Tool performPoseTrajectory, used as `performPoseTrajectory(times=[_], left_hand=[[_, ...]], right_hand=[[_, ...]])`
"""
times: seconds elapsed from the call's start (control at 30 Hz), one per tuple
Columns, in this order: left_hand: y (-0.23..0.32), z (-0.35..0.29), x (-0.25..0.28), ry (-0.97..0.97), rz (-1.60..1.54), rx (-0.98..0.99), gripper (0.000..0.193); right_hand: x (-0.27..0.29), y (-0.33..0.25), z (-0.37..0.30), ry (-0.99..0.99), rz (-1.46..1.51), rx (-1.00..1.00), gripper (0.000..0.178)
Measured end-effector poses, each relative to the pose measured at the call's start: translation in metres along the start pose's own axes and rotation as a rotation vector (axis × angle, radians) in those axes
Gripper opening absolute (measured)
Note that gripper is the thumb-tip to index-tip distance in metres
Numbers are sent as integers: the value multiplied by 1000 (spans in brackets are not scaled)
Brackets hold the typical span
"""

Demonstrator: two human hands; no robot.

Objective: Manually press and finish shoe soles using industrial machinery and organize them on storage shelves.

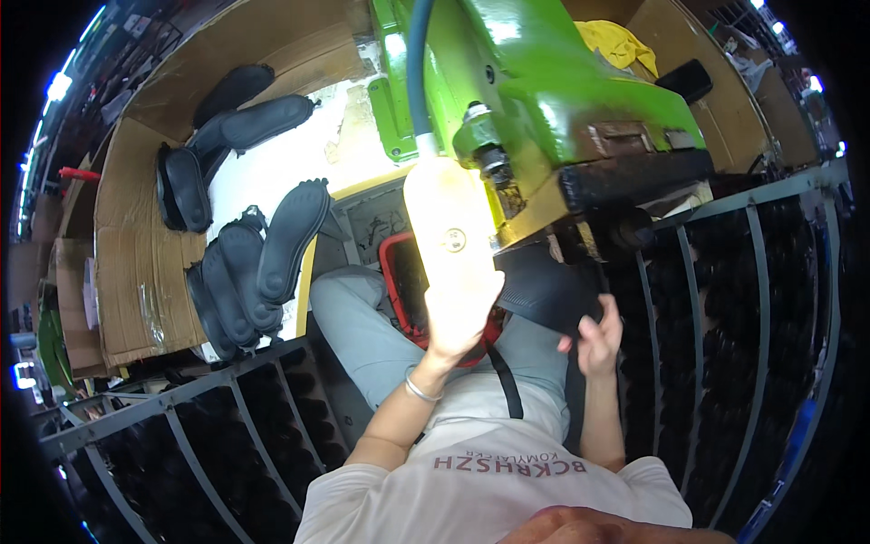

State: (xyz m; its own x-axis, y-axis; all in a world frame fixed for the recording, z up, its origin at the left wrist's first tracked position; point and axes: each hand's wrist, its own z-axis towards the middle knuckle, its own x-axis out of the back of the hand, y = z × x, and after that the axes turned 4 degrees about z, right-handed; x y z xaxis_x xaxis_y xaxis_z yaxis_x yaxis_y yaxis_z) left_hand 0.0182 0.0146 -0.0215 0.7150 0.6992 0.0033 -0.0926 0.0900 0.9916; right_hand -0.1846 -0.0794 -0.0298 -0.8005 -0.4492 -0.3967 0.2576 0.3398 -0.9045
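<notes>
A black shoe sole [546, 288] with a textured patch is tilted under the head of a green machine [535, 82], above my lap. My left hand [460, 313] is at the sole's left end, its thumb side beside it. A glowing lamp [444, 204] washes out that hand and hides its fingers, so its grip does not show. My right hand [598, 340] is by the sole's right end, fingers apart and slightly bent. Whether its fingertips touch the sole I cannot make out.
Several dark soles [294, 240] lie to the left on a white surface inside a cardboard box [145, 290]. Metal racks [757, 263] full of dark pieces flank me. Between my legs is a red-rimmed container [391, 272]. Yellow cloth [621, 45] lies behind the machine.
</notes>
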Motion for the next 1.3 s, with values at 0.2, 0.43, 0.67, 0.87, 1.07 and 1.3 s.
performPoseTrajectory(times=[0.2, 0.43, 0.67, 0.87, 1.07, 1.3], left_hand=[[-5, 0, 42, -109, -22, -19, 40], [15, -13, 77, 76, -261, 94, 17], [-12, -39, 101, 145, -310, 194, 23], [20, -11, 60, 3, 98, -11, 21], [20, 10, 52, -34, 361, -297, 13], [8, -17, 86, 108, -138, 61, 22]], right_hand=[[-36, -40, 64, -96, -62, 96, 32], [-66, -22, 78, -330, -71, 72, 23], [-89, -6, 70, -377, -244, 43, 26], [-46, -13, 84, -159, -247, 283, 19], [-44, -19, 90, -88, -88, 319, 20], [-82, -5, 78, -221, -139, 343, 27]])
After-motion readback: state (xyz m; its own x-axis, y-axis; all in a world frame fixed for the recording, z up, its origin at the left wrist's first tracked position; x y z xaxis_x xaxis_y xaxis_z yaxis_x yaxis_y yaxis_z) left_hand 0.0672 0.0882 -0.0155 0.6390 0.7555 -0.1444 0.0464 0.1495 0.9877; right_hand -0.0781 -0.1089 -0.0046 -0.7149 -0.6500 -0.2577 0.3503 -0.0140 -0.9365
